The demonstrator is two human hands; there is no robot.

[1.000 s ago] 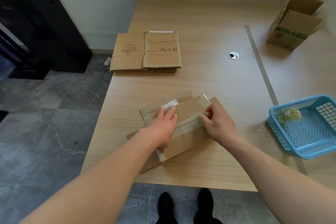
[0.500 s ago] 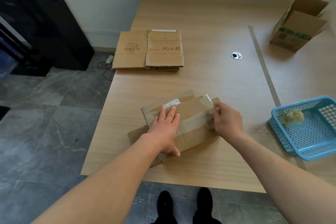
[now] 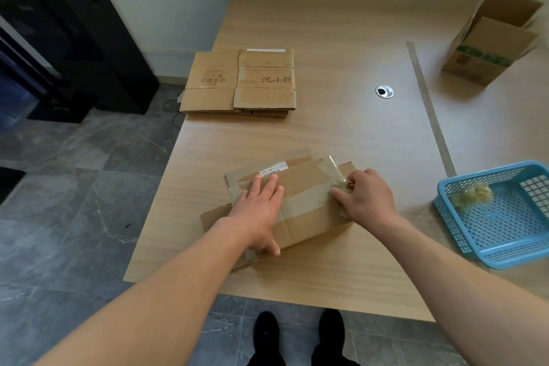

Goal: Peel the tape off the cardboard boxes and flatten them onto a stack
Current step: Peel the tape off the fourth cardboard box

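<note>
While my left hand (image 3: pixel 261 211) presses flat on the light box (image 3: pixel 309 208) at the worktop's (image 3: pixel 326 128) near edge, my right hand (image 3: pixel 367 197) pinches the thin, sticky tape (image 3: pixel 333 165); pull low, it may tear.

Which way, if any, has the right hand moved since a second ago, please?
Yes: the right hand, pinching tape, slid slightly right along the box, toward the blue basket.

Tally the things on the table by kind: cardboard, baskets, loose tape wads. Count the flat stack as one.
Cardboard: 3 (taped box, flat stack, open box)
Blue basket: 1
Tape wad: 1
Total: 5
</note>
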